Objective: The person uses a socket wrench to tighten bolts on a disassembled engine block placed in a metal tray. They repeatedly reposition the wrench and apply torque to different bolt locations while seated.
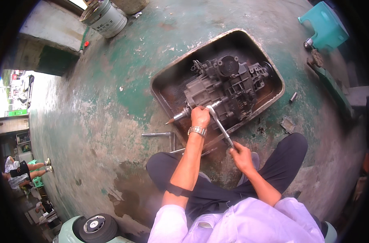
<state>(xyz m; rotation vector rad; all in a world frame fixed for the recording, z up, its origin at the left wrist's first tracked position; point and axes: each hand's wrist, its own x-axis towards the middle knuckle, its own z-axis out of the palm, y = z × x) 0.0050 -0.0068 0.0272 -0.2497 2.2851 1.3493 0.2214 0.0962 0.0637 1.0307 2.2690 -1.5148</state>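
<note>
A greasy gearbox [208, 87] lies in a dark, worn rectangular tray [160, 97] on the floor in front of me. My right hand [242, 156] is wrapped round the handle end of a ratchet wrench [221, 128]. Its head meets a bright socket or extension that reaches to the gearbox's near side. Closed at that head is my left hand [200, 117], with a metal watch on the wrist; its fingertips are partly hidden. Just left of it, a shaft [177, 117] with a brownish tip sticks out over the tray's rim.
L-shaped wrenches [158, 134] lie left of the tray. To its right are a loose socket [293, 97], a small flat metal plate [287, 124] and a long green metal tool [334, 87]. A turquoise stool [325, 26] and a bucket [105, 18] stand farther off; another person [22, 170] is far left.
</note>
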